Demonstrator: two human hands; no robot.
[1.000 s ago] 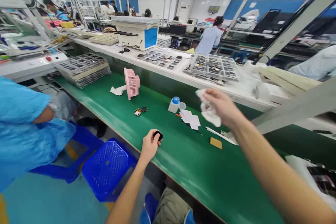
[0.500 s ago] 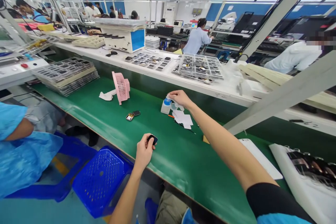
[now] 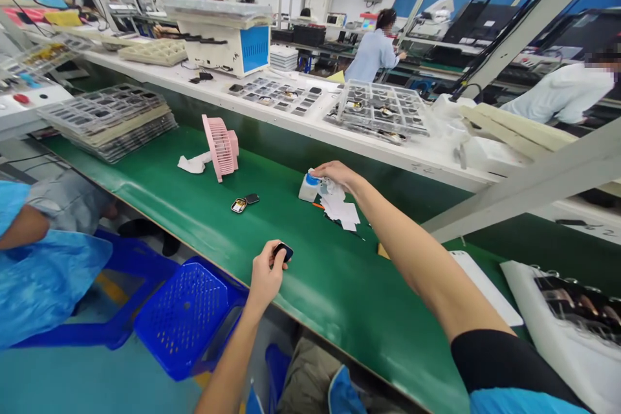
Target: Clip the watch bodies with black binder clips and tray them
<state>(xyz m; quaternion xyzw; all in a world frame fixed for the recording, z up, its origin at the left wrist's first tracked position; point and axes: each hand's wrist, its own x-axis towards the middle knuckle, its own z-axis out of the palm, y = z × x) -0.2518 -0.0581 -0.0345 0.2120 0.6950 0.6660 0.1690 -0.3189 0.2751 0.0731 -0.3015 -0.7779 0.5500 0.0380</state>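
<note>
While the left hand (image 3: pixel 266 268) pinches one black rounded-square device (image 3: pixel 285 251) between thumb and curled fingers, above the near edge of the green bench top (image 3: pixel 334 301), the right hand (image 3: pixel 339 174) is palm-down farther off to the right, at one small white square bottle with blue cap (image 3: pixel 308 190). Head view, only view. Left fingers closed on the device. Right fingers stretched forward, tips at the cap, touching or just above, cannot tell; how far they're parted and whether they grip anything, cannot tell. One crumpled white wipe (image 3: pixel 334 189) under the right palm; held or lying, unclear. Just nearer: several overlapping white paper pieces (image 3: pixel 344 213), exact count unclear, plus one orange-tipped stick (image 3: pixel 317 206) partly beneath. Left of the bottle, two small pieces side by side: one open gold-and-white watch case (image 3: pixel 239 206), one dark flat rounded piece (image 3: pixel 251 198). Farther left, one pink plastic fan (image 3: pixel 222 149) tilted sideways, one white cloth (image 3: pixel 191 163) around its handle. Far left, one stack of clear compartment trays (image 3: pixel 111 123). One tan block (image 3: pixel 383 251) partly hidden by right forearm. One blue plastic stool (image 3: pixel 187 307) near left, beside one co-worker's blue garment (image 3: pixel 53 291).
</note>
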